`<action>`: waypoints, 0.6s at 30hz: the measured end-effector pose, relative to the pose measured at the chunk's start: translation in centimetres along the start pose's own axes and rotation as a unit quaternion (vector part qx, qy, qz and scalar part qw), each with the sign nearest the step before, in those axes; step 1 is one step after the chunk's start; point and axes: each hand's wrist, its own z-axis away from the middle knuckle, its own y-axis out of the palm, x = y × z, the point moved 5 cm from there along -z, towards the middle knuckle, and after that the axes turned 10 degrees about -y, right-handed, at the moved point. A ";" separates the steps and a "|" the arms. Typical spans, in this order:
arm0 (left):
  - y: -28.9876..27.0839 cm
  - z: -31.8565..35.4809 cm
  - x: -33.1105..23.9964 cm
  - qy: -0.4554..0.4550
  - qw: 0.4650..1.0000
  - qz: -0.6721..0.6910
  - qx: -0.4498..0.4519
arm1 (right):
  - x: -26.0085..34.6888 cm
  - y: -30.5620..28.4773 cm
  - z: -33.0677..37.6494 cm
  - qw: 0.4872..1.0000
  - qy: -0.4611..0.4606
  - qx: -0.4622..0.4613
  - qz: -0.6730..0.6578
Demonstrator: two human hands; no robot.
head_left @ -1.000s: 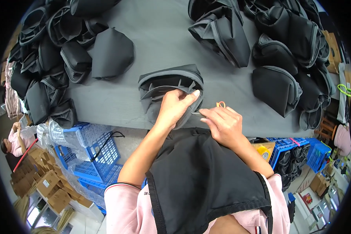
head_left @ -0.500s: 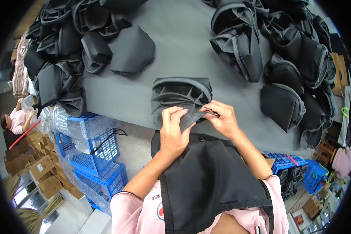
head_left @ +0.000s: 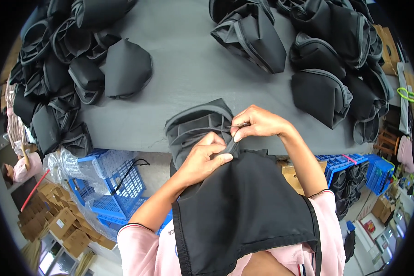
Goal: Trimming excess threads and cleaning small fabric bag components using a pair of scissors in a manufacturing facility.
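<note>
We saw black fabric bags (head_left: 195, 126) on a grey table (head_left: 188, 60), blue plastic crates (head_left: 119, 184) below, and our pink sleeves (head_left: 140, 248) under a black apron (head_left: 244, 207).

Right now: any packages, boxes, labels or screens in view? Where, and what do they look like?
Cardboard boxes: floor, lower left; small brown cartons, heaped.
Blue plastic crates: under the table edge, left of the person; lattice walls.
More blue crates: floor, right; holding black fabric pieces.
Brown carton: under the table, beside the right forearm.
No screens or legible labels.
</note>
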 end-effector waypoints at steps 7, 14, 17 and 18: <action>1.4 -1.7 2.0 -0.120 0.892 0.427 0.083 | 0.0 3.4 3.4 0.887 0.065 -0.457 0.013; 1.3 -2.3 1.6 -0.124 0.896 0.420 0.071 | 4.1 3.2 6.2 0.894 0.016 -0.408 0.185; 1.5 -2.3 1.7 -0.149 0.891 0.417 0.102 | 4.8 3.2 6.4 0.901 0.008 -0.383 0.202; 1.6 -2.4 1.8 -0.149 0.891 0.417 0.102 | 5.0 3.2 6.3 0.907 0.008 -0.363 0.213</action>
